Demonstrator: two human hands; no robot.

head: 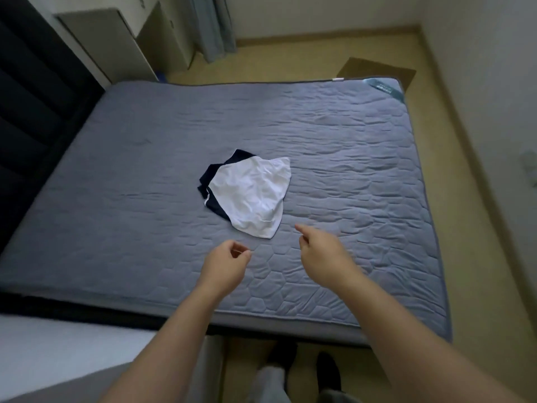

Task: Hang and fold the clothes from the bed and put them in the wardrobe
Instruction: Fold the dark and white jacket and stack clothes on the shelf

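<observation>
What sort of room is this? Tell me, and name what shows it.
Most likely a bedroom: a wide bed with a dark headboard, a white and dark garment lying on its grey quilted cover, and a curtain at the far wall.

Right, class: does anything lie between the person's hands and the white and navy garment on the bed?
Nothing visible does. Only bare quilted mattress separates the left hand and the right hand from the white and navy garment; neither hand touches it.
</observation>
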